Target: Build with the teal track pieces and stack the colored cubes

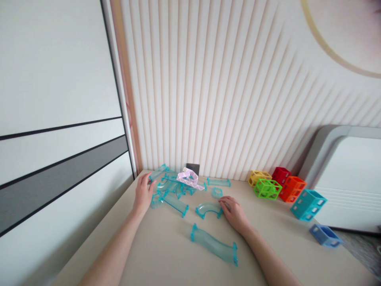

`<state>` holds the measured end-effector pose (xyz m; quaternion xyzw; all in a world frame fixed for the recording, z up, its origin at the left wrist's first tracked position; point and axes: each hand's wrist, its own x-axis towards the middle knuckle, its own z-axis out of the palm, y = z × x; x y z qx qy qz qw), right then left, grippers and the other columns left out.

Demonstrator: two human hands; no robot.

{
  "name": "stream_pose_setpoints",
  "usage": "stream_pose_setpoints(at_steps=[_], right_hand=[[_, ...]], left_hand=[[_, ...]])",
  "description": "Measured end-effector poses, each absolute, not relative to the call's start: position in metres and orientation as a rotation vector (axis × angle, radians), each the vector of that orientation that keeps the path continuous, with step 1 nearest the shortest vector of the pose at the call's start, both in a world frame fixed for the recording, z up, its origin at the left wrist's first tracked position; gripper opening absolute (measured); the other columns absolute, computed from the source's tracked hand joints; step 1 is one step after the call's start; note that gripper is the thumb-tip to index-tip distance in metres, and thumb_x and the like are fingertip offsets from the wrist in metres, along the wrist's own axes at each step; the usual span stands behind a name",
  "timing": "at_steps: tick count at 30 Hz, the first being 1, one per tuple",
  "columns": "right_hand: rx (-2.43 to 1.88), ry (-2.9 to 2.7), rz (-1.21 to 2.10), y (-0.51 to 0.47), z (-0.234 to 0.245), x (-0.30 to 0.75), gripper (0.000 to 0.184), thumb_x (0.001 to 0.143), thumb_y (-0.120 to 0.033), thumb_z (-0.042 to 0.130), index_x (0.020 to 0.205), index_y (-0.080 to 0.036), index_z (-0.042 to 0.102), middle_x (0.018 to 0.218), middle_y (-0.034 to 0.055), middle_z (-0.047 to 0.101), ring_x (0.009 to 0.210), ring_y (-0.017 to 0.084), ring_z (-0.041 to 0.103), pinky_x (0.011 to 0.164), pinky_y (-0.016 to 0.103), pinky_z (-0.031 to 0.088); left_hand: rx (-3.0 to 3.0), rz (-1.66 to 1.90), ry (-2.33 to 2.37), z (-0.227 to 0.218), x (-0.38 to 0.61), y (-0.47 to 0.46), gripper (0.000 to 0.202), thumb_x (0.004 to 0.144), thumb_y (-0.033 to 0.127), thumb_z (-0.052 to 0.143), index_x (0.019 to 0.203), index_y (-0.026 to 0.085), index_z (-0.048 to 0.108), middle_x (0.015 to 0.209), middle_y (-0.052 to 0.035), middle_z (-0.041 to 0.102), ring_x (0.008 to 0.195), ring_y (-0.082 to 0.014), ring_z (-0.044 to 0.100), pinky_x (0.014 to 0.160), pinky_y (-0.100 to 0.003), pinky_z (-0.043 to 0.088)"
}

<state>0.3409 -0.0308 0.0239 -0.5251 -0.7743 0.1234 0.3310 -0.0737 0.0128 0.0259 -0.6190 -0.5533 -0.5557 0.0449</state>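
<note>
At the table's far left corner, my left hand [143,194] has its thumb and fingers around the near end of a straight, see-through teal tube piece [159,171]. Several more teal tube pieces lie heaped beside it, among them a straight one [176,204] pointing toward me. My right hand [233,213] rests on the table with its fingers loosely extended, next to the right end of a curved teal tube [208,207]; whether it touches the tube is unclear. Nearer me lies a wavy teal tube [213,244]. A short teal ring piece [217,192] sits beyond my right fingers.
A lilac patterned strip [190,178] lies over the heap, before a dark wall socket [193,168]. To the right stand openwork cubes: yellow [258,178], green [268,189], red [280,175], orange [292,189], teal [308,204] and blue [326,236]. A ribbed wall closes the back.
</note>
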Motion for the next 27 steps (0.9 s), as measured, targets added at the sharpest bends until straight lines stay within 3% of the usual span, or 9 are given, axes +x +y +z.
stream_pose_setpoints(at_steps=[10,21,27], right_hand=[[-1.381,-2.032,0.323,-0.031,0.025,0.341,0.031,0.096,-0.033,0.045,0.096,-0.020,0.072,0.106,0.0113,0.071,0.100,0.024,0.065,0.094,0.038,0.049],[-1.379,-2.024,0.335,-0.030,0.022,0.342,0.031,0.096,-0.034,0.045,0.096,-0.020,0.073,0.106,0.0113,0.071,0.102,0.024,0.065,0.095,0.038,0.049],[-1.380,-2.019,0.332,-0.031,0.024,0.341,0.030,0.096,-0.033,0.045,0.096,-0.020,0.073,0.106,0.0114,0.071,0.101,0.024,0.065,0.095,0.037,0.049]], left_hand=[[-1.819,-1.741,-1.574,0.036,-0.065,0.006,0.031,0.095,0.037,0.053,0.121,0.020,0.058,0.116,-0.0127,0.059,0.103,-0.0268,0.066,0.088,-0.046,0.059],[-1.732,-2.015,-1.711,0.035,-0.056,0.003,0.039,0.091,0.044,0.057,0.121,0.018,0.058,0.116,-0.0132,0.055,0.093,-0.0228,0.067,0.072,-0.039,0.064],[-1.718,-2.082,-1.758,0.035,-0.054,0.003,0.042,0.088,0.045,0.059,0.120,0.018,0.058,0.115,-0.0137,0.055,0.092,-0.0229,0.066,0.074,-0.039,0.063]])
